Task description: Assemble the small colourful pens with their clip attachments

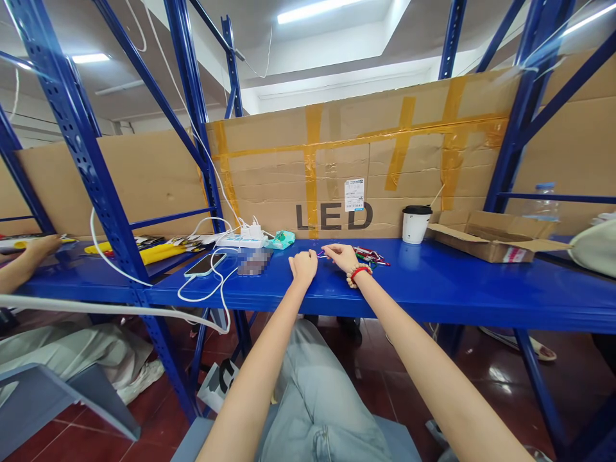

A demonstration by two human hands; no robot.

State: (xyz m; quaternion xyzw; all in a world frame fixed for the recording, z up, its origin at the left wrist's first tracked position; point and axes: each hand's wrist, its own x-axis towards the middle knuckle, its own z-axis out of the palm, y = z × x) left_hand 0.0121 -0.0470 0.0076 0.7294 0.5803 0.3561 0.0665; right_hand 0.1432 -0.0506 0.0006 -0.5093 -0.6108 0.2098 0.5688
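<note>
Desk (447, 279): blue | left hand (303, 267): grip curled up, can't tell on what | right hand (342, 257): grip pinching tiny purplish thingy (321, 255), shiny colourful pile (375, 258) just right

Left hand (303, 265) — beside right hand (342, 256)

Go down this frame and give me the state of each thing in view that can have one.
left hand: fingers curled; grip unclear
right hand: bent toward the left hand; grip unclear
purple item: between the hands
coloured pieces: loosely piled
white cup: upright, lid on
cardboard box: open-topped
phone: flat, screen dark
bottle: upright, capped
ceiling light: lit
</note>
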